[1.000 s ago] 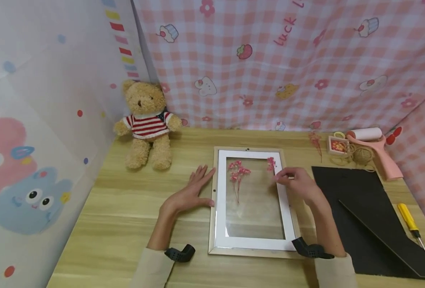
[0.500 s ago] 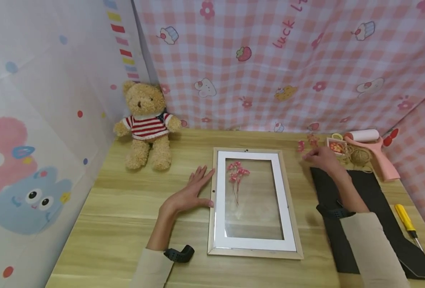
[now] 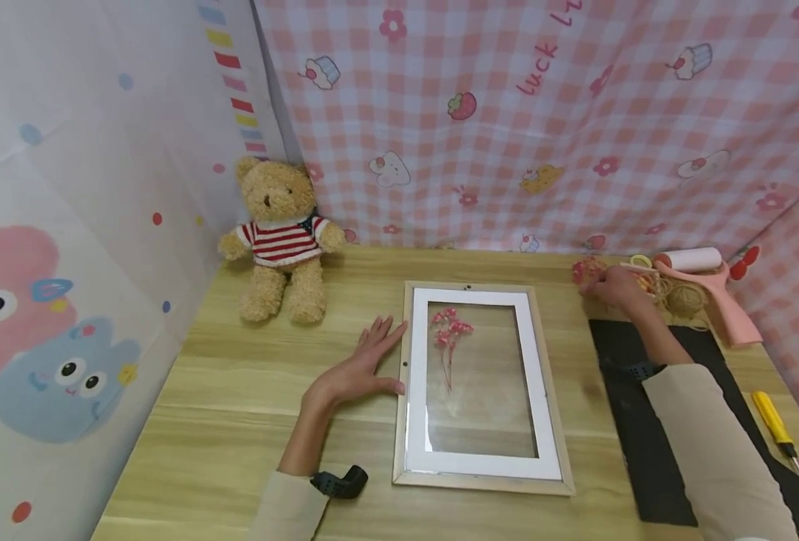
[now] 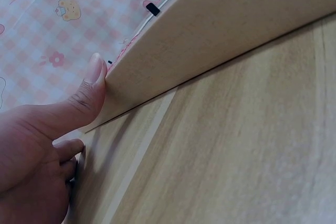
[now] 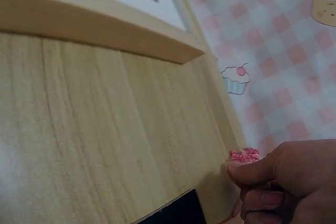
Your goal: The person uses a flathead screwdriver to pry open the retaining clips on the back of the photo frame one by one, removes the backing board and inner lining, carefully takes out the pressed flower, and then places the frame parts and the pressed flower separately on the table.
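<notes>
A wooden picture frame (image 3: 400, 421) with a white mat lies flat on the table, a pink dried flower sprig (image 3: 449, 334) resting on its glass. My left hand (image 3: 365, 368) lies flat on the table with straight fingers, its thumb (image 4: 92, 85) touching the frame's left side (image 4: 210, 40). My right hand (image 3: 609, 284) is stretched to the back right of the table, away from the frame. It pinches a small pink flower sprig (image 5: 244, 155) between thumb and fingers, and pink petals (image 3: 580, 270) show at its fingertips.
A teddy bear (image 3: 280, 240) sits at the back left. A black backing board (image 3: 643, 451) lies right of the frame, under my right forearm. A twine ball (image 3: 685, 299), a pink lint roller (image 3: 710, 289) and a yellow screwdriver (image 3: 771, 421) lie at the right. Patterned cloth walls surround the table.
My right hand has left the frame's upper right corner and moved to the back right of the table, carrying a pink sprig. The left hand has stayed in place.
</notes>
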### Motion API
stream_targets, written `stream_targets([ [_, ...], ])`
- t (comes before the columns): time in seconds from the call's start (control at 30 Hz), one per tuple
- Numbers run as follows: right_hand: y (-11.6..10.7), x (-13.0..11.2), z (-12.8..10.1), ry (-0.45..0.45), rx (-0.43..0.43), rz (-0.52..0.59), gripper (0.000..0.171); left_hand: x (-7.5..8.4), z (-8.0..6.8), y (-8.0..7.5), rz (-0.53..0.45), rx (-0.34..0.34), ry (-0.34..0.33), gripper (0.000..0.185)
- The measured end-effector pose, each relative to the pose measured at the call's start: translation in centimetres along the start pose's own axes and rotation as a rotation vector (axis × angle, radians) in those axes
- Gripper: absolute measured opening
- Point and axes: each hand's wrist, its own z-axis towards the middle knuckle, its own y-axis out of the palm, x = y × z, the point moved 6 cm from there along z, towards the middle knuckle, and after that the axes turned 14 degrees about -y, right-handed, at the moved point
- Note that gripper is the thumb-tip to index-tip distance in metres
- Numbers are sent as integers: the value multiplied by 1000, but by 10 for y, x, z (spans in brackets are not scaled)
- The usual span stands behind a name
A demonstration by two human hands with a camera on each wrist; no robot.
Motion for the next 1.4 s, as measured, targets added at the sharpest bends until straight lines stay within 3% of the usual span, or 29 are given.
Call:
stream_targets([
  [0.17, 6, 27, 5, 54, 10, -9, 43, 0, -1, 2, -16, 3, 19, 114],
  [0.37, 10, 34, 7, 56, 19, -17, 44, 0, -1, 1, -10, 7, 14, 112],
  [0.5, 8, 26, -1, 25, 146, -80, 46, 1, -1, 0, -3, 0, 5, 111],
  [0.63, 9, -31, -28, 12, 247, -85, 43, -1, 0, 2, 2, 0, 7, 111],
  [0.77, 17, -121, -62, -19, 258, -59, 32, -5, 2, 4, -15, 9, 33, 113],
  [0.9, 33, -174, -83, -45, 250, -6, 29, -6, 3, 3, -41, 20, 54, 115],
  [1.17, 60, -216, -97, -75, 213, 65, 24, 1, 2, 1, -1, -4, 12, 112],
  [1.4, 83, -233, -97, -92, 136, 8, 18, 0, 0, 0, 2, 5, 31, 112],
])
